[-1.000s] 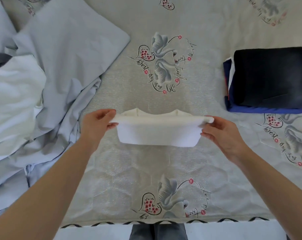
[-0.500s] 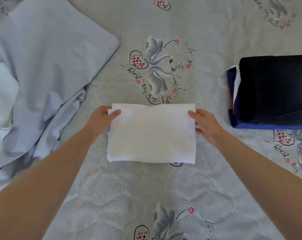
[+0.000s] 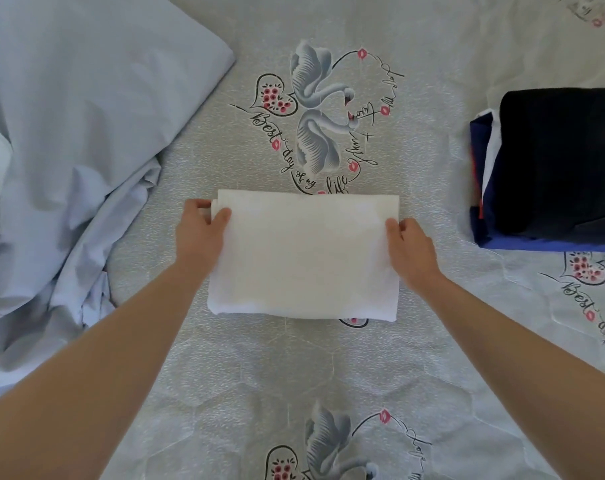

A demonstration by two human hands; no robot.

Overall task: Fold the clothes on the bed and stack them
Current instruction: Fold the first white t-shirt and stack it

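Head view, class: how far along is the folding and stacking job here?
Done: a stack of folded dark clothes sits on the bed to the right. In hand: a folded white cloth lies flat, the left hand and right hand gripping its side edges. Left: moving it onto the stack, then folding the crumpled pale blue fabric at left.

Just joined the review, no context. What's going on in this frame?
A person is folding clothes on a bed. A folded white garment lies flat on the swan-print cover. The left hand grips its left edge with the thumb on top, and the right hand holds its right edge. To the right sits a stack of folded dark clothes, where this one likely goes next. A rumpled pale blue sheet lies on the left.
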